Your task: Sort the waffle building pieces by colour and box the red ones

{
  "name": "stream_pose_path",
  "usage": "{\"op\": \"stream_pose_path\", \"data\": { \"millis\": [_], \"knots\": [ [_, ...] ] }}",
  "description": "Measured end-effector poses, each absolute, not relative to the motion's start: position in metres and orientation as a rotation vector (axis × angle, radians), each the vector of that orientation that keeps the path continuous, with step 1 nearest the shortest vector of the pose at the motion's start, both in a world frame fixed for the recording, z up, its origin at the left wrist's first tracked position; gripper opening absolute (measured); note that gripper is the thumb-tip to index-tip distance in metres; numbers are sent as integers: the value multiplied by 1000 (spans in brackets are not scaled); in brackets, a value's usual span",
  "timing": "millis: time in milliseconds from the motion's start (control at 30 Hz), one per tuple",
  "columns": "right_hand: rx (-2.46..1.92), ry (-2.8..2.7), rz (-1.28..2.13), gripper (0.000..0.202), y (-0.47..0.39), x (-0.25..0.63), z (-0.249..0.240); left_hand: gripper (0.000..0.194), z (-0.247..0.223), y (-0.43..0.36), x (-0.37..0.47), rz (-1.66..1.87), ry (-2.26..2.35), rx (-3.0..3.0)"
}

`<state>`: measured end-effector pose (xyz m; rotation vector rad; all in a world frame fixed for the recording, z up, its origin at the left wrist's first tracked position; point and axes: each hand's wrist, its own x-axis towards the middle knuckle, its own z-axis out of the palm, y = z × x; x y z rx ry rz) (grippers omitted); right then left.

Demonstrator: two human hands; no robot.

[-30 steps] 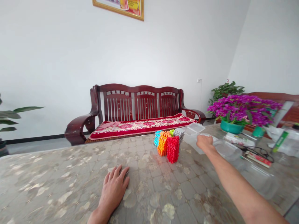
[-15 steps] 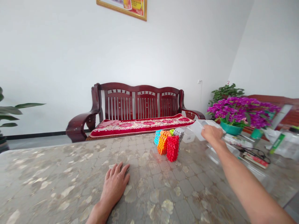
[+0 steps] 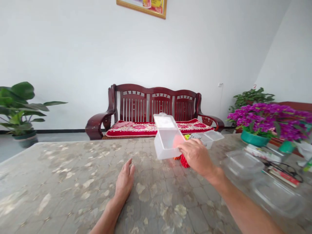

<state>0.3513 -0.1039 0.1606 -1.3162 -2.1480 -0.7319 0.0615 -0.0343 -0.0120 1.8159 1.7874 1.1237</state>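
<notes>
My right hand (image 3: pixel 196 156) grips a clear plastic box (image 3: pixel 162 148) by its near right side, with the hinged lid (image 3: pixel 165 122) swung up. The box is in the air in front of the colourful bead-like pieces, hiding most of them. A red piece (image 3: pixel 184 161) and a bit of a lime green one (image 3: pixel 187 136) show around the box and hand. Behind them stands another clear box (image 3: pixel 207 139) with its lid open. To the left, my left hand (image 3: pixel 125 178) rests on its edge on the table, fingers stretched out and holding nothing.
The patterned tabletop (image 3: pixel 80 188) spreads before me. On the right are clear containers (image 3: pixel 243 162), eyeglasses (image 3: pixel 287 169), a red and white box (image 3: pixel 284 177) and purple flowers in a teal pot (image 3: pixel 254 138). A wooden bench (image 3: pixel 136 107) stands beyond the table.
My right hand has brought the clear box leftward from beside the flowers to in front of the coloured pieces. My left hand has turned onto its side. The view has shifted left.
</notes>
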Motion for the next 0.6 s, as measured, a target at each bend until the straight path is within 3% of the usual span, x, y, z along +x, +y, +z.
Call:
{"op": "stream_pose_path", "data": {
  "millis": [267, 467, 600],
  "knots": [
    [-1067, -2369, -324, 18, -93, 313, 67, 63, -6, -41, 57, 1362, 1412, 1512],
    [-1075, -2302, -282, 18, -92, 309, 46, 68, 8, -45, 68, 1280, 1099, 1468],
    [-1078, -2180, -247, 32, -95, 302, 35, 57, 20, -51, 74, 1215, 1065, 1577]
  ]
}}
